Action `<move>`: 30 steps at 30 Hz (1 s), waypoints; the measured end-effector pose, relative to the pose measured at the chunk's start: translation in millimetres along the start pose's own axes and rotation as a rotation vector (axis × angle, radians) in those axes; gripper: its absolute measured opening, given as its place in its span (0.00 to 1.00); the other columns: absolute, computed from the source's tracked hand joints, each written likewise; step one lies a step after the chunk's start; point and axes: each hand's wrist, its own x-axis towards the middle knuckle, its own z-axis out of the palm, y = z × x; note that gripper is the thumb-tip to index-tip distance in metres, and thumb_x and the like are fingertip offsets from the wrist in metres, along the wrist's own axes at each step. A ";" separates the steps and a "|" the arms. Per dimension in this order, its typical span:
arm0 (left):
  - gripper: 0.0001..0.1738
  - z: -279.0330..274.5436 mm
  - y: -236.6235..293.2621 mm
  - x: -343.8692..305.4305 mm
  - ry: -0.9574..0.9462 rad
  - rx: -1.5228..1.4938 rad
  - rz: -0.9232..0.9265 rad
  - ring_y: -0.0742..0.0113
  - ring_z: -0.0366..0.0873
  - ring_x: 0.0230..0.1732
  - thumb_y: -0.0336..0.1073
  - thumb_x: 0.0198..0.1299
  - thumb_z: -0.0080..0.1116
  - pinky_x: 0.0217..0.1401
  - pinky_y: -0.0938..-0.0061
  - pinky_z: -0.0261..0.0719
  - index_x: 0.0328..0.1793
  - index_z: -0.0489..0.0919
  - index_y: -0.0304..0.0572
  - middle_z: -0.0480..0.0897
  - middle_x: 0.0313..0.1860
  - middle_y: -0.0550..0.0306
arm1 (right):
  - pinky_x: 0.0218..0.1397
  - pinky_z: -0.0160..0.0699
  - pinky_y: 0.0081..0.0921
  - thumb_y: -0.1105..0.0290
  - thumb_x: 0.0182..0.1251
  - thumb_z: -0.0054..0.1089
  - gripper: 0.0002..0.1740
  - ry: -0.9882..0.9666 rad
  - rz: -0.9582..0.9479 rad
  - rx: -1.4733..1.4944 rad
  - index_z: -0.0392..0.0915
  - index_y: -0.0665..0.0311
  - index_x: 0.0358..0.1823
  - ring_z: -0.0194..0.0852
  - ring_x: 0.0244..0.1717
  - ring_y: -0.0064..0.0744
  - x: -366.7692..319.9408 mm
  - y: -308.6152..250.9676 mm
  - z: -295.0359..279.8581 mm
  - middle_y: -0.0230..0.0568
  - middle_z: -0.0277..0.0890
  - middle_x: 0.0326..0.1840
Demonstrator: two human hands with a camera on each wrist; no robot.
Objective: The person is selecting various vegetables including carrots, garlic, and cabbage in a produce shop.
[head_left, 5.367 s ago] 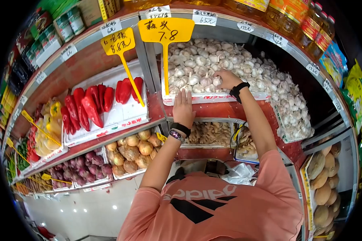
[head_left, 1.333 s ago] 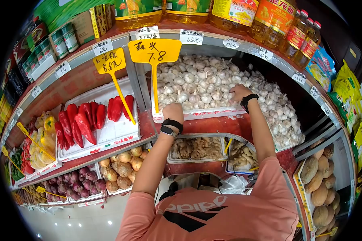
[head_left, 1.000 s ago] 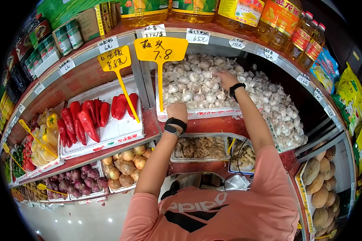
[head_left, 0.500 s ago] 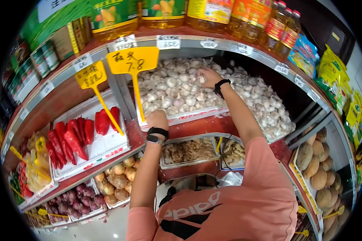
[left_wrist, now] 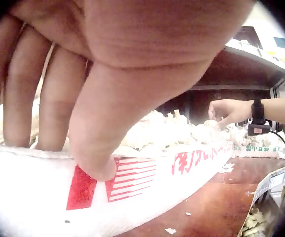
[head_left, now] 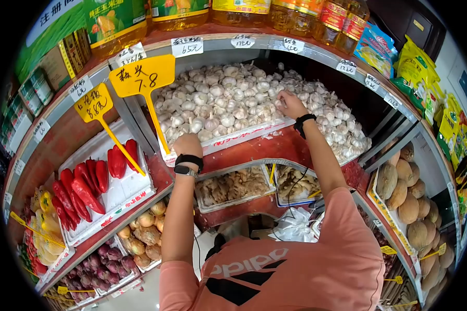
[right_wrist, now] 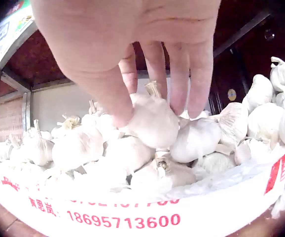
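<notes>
My left hand grips the front rim of a white foam box heaped with garlic. In the left wrist view, the thumb lies outside on the box wall and the fingers reach over the rim. Toward the box's right end, my right hand is on top of the heap. The right wrist view shows its thumb and fingers around a garlic bulb, stem up, with other bulbs close against it.
A yellow price sign stands at the box's left corner. More garlic spills to the right. Red peppers lie on a tray at left, ginger below. Oil bottles line the shelf above.
My left hand, earlier flat at the box front, now curls over its rim. The right hand has moved over the heap, lately toward the front right. The head view has shifted.
</notes>
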 end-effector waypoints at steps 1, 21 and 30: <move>0.11 -0.8 -0.2 -2.2 0.008 0.001 -0.004 0.57 0.88 0.37 0.34 0.61 0.55 0.36 0.66 0.85 0.33 0.89 0.51 0.88 0.33 0.53 | 0.46 0.77 0.41 0.72 0.51 0.68 0.19 0.011 0.000 -0.023 0.71 0.61 0.43 0.77 0.44 0.54 1.8 -3.0 0.3 0.49 0.74 0.40; 0.10 17.0 -11.3 -0.1 -0.037 0.044 0.014 0.58 0.89 0.37 0.33 0.61 0.56 0.32 0.68 0.83 0.36 0.89 0.50 0.89 0.35 0.54 | 0.46 0.79 0.36 0.81 0.52 0.60 0.09 -0.013 0.004 0.019 0.81 0.66 0.35 0.81 0.42 0.48 42.6 2.3 30.3 0.49 0.81 0.38; 0.09 20.4 -11.5 9.3 -0.010 -0.002 -0.003 0.51 0.88 0.38 0.37 0.55 0.59 0.40 0.61 0.85 0.31 0.88 0.46 0.88 0.33 0.48 | 0.60 0.75 0.41 0.76 0.49 0.65 0.28 -0.373 -0.172 -0.029 0.77 0.55 0.57 0.73 0.58 0.51 46.0 -115.8 58.4 0.46 0.74 0.53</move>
